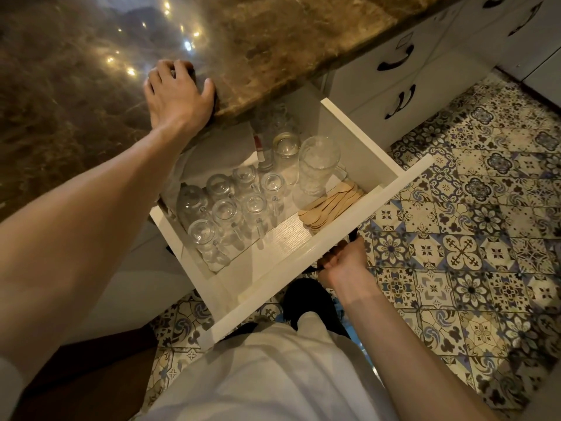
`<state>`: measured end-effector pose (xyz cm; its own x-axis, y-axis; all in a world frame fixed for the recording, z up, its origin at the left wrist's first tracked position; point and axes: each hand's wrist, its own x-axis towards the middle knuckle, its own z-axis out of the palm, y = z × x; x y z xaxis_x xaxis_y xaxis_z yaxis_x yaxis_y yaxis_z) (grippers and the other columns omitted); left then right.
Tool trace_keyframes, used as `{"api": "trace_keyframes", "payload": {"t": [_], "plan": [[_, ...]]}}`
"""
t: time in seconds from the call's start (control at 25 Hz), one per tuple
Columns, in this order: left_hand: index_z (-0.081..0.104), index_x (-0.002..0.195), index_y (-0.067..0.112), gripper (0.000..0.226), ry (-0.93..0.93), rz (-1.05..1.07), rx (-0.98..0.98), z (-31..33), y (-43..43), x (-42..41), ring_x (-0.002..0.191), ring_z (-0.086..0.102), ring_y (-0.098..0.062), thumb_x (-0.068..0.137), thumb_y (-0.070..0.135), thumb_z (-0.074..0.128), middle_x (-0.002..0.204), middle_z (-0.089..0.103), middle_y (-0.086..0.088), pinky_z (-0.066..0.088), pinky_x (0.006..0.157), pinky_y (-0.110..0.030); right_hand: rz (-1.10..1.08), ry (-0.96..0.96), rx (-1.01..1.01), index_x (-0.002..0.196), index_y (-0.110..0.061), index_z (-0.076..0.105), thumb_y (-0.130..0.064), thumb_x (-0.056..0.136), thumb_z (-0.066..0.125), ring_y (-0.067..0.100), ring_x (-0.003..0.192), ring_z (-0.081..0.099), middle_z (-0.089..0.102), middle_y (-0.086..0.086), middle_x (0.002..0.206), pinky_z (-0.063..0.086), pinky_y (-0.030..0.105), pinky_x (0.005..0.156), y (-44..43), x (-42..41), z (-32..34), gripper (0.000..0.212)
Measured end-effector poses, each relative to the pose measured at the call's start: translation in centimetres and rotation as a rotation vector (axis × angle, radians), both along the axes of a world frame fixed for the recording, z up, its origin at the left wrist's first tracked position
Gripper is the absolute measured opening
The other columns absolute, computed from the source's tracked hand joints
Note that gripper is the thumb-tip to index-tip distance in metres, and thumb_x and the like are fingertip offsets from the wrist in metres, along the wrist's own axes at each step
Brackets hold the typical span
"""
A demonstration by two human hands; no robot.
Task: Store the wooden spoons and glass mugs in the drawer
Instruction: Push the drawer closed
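Glass mugs (230, 205) stand packed close in the left half of the open drawer (358, 132), several of them touching or nearly so. That is the main risk. If the drawer is shoved shut hard or stops with a jolt, the mugs are likely to knock together, chip or tip, and the tall glasses (287, 156) and the big mug (318, 165) behind them look the easiest to topple. The spoons (331, 205) lie in a loose fan on the drawer floor at the right front, just beside the big mug. A sharp stop could slide them against the glass or scatter them, though that would do little harm. A grey cloth (218, 153) lies bunched at the back left under the tabletop edge, and it might catch as the drawer goes in.

Both sorts of thing appear to be stored already, so I judge that closing the drawer is what remains.

The right hand (343, 262) is under the drawer front, its fingers clenched round the dark handle (352, 237). The left hand (176, 95) rests palm down on the brown stone tabletop (273, 41), fingers spread and grasping nothing, thumb at the edge. It sits right above the drawer, so the thumb is best kept clear of the gap. Patterned tile floor (455, 238) lies below, and glass dropped on it would likely break.
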<state>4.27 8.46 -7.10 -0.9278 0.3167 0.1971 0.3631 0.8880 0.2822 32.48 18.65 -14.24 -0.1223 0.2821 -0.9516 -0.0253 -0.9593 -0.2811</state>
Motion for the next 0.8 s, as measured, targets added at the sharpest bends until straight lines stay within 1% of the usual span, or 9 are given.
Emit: {"api": "trace_keyframes", "payload": {"t": [0.04,0.12,0.16,0.24,0.32,0.44,0.6,0.72,0.8], "plan": [[0.041,0.132,0.008,0.059,-0.003,-0.002,0.001,0.0,0.0,0.0,0.131,0.030,-0.036,0.090,0.050,0.036,0.139,0.036,-0.019,0.019,0.113,-0.045,0.007,0.006,-0.004,0.119,-0.015,0.063,-0.056,0.092,0.038,0.020,0.118,0.057,0.061,0.003,0.129,0.039,0.039,0.107,0.0,0.0,0.2,0.056],[0.040,0.132,0.007,0.059,-0.007,-0.002,0.004,0.1,0.0,0.1,0.131,0.029,-0.036,0.091,0.050,0.036,0.140,0.035,-0.019,0.018,0.113,-0.045,0.004,0.035,0.002,0.100,-0.015,0.066,-0.055,0.093,0.038,0.019,0.117,0.057,0.057,0.006,0.133,0.041,0.040,0.105,-0.1,-0.1,0.6,0.049],[0.040,0.132,0.007,0.059,-0.008,-0.002,0.004,0.1,0.0,0.1,0.131,0.029,-0.036,0.091,0.050,0.036,0.140,0.035,-0.019,0.018,0.113,-0.045,0.004,0.044,0.008,0.097,-0.016,0.065,-0.054,0.093,0.038,0.021,0.115,0.059,0.060,0.007,0.130,0.042,0.041,0.104,-0.2,-0.2,0.8,0.046],[0.040,0.132,0.008,0.058,-0.011,0.000,0.003,0.1,0.0,0.1,0.131,0.030,-0.035,0.091,0.049,0.036,0.140,0.036,-0.019,0.018,0.113,-0.045,0.005,0.038,0.012,0.108,-0.014,0.064,-0.053,0.094,0.037,0.022,0.107,0.061,0.067,0.007,0.114,0.043,0.040,0.103,-0.3,-0.4,0.9,0.049],[0.041,0.131,0.010,0.057,-0.011,0.003,0.002,0.1,0.1,0.1,0.131,0.030,-0.034,0.091,0.049,0.035,0.139,0.037,-0.017,0.018,0.113,-0.045,0.003,0.027,0.008,0.117,-0.014,0.063,-0.053,0.094,0.036,0.019,0.096,0.060,0.066,0.003,0.094,0.043,0.038,0.102,-0.3,-0.7,0.9,0.052],[0.042,0.131,0.010,0.057,-0.010,-0.004,0.009,0.1,0.1,0.0,0.131,0.030,-0.034,0.090,0.049,0.035,0.139,0.037,-0.017,0.018,0.113,-0.044,0.011,0.031,0.004,0.111,-0.014,0.063,-0.054,0.094,0.036,0.021,0.102,0.061,0.067,0.004,0.102,0.044,0.040,0.102,-0.4,-1.3,0.9,0.051],[0.042,0.131,0.009,0.058,0.003,-0.004,0.003,0.0,0.1,-0.1,0.130,0.031,-0.034,0.090,0.050,0.035,0.139,0.038,-0.017,0.018,0.112,-0.045,0.010,0.031,0.027,0.110,-0.013,0.064,-0.054,0.093,0.036,0.019,0.098,0.058,0.066,0.005,0.100,0.039,0.041,0.107,-0.4,-2.4,0.5,0.052],[0.042,0.130,0.009,0.058,0.010,0.014,-0.013,-0.2,0.2,-0.2,0.129,0.033,-0.034,0.090,0.050,0.035,0.138,0.039,-0.018,0.019,0.112,-0.045,0.003,0.029,0.029,0.090,-0.016,0.063,-0.053,0.094,0.037,0.016,0.077,0.050,0.057,0.001,0.077,0.040,0.037,0.106,-0.3,-3.4,0.3,0.045],[0.042,0.130,0.010,0.058,0.014,0.020,-0.017,-0.3,0.3,-0.3,0.129,0.033,-0.033,0.090,0.051,0.034,0.138,0.039,-0.017,0.020,0.112,-0.045,0.009,0.025,0.029,0.081,-0.016,0.060,-0.052,0.094,0.038,0.016,0.072,0.048,0.053,0.001,0.071,0.043,0.033,0.101,-0.4,-4.0,0.5,0.044]]}}
